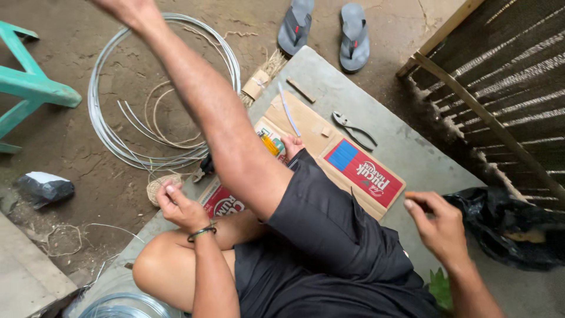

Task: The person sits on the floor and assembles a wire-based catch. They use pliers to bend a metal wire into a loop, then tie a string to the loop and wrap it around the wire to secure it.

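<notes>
Black shorts (329,235) and a bent knee fill the bottom of my view, with one leg stretched out across the flattened cardboard sheet (329,141) on the concrete slab (406,147).

Hand state:
1. Left hand (182,206) is closed in a pinch, thumb against fingertips, on something thin and pale. I judge it to be a strand of thin fibre or wire, but I cannot tell which.
2. Right hand (435,224) is also pinched, fingers curled, on a small brownish end.
3. Both hands are raised and well apart (a strand drawn between them would fit, though none is visible across the gap).

Work items: a small ball of twine (162,185) lies just beside the left hand. A large coil of grey wire (103,118) rests on the dirt beyond it.

Progress, as I judge it: early. Pliers (353,128) lie unused on the slab, a pale strip (288,112) and a short stick (301,90) rest on the cardboard, and no bound or finished piece is visible.

Grey sandals (323,32) and a turquoise stool (29,82) sit at the edges.
</notes>
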